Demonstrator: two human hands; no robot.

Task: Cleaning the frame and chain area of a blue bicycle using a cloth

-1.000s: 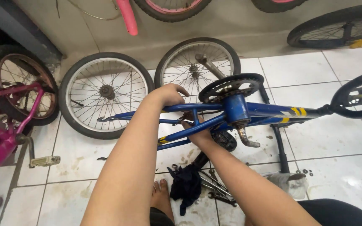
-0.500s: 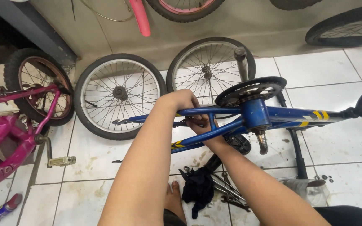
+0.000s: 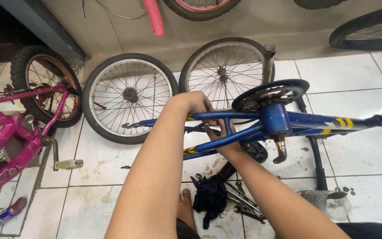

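A blue bicycle frame [image 3: 315, 121] with yellow stripes lies upturned across the tiled floor, wheels off, its black chainring [image 3: 270, 94] facing up. My left hand [image 3: 194, 102] reaches over the upper rear stay and curls around it. My right hand [image 3: 219, 133] comes from below between the two rear stays, fingers closed on a small part there that I cannot make out. A crank arm [image 3: 281, 148] hangs below the bottom bracket.
Two loose spoked wheels [image 3: 129, 95] [image 3: 226, 71] lean on the wall behind the frame. A pink bicycle [image 3: 18, 132] stands at left with a pedal [image 3: 68, 164]. Wrenches [image 3: 244, 203] and a dark rag [image 3: 211, 197] lie on the floor by my foot [image 3: 185, 208].
The view has shifted, so the frame and wheels sit further right and lower. Both hands stay on the rear stays, with the right fingers working slightly between them.
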